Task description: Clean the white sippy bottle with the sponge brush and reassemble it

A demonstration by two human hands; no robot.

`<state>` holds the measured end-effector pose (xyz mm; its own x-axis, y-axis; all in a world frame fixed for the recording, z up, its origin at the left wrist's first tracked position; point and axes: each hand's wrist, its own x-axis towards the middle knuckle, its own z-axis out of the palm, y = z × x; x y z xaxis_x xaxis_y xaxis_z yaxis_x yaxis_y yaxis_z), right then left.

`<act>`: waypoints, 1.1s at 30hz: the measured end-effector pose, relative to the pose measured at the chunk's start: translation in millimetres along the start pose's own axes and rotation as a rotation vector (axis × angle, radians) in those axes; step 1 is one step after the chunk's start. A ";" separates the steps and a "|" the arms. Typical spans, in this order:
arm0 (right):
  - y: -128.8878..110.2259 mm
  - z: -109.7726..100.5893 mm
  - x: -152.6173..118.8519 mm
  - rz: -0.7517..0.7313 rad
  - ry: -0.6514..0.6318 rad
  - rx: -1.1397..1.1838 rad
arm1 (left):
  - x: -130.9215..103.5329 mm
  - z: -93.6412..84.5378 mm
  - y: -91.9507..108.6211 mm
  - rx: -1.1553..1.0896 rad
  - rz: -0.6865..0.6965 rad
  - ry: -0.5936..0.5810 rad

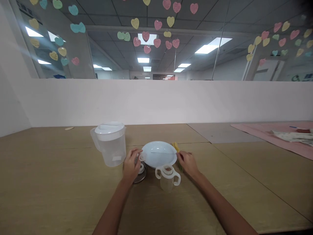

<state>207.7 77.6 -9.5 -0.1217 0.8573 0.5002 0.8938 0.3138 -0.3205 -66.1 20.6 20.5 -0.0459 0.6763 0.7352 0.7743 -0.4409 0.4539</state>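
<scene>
White plate (158, 155) lies between both hands, left (131, 164) and right (187, 162), each pinching its rim.

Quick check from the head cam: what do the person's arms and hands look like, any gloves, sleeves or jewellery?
Both forearms are bare, with no sleeves in view. The left hand and right hand wear no gloves. No watch, band or ring shows, though the fingers are too small to be certain.

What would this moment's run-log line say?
left hand: at plate rim, over glass lid | right hand: on sponge | cup between | jug left
</scene>
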 end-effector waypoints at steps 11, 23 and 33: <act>1.2 1.3 0.9 -0.006 0.008 -0.016 | -4.3 8.8 14.5 -0.239 -0.098 -0.194; 1.1 -2.4 3.7 0.009 0.118 0.082 | -9.1 23.3 16.7 -0.097 -0.151 -0.145; -61.0 -25.2 58.7 -0.132 0.196 0.120 | -18.1 32.4 14.2 0.053 -0.001 -0.066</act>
<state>156.9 98.5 59.7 -0.1369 0.7140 0.6866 0.8166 0.4737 -0.3299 -33.8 21.2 -2.7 -0.0065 0.7151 0.6990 0.8066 -0.4095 0.4264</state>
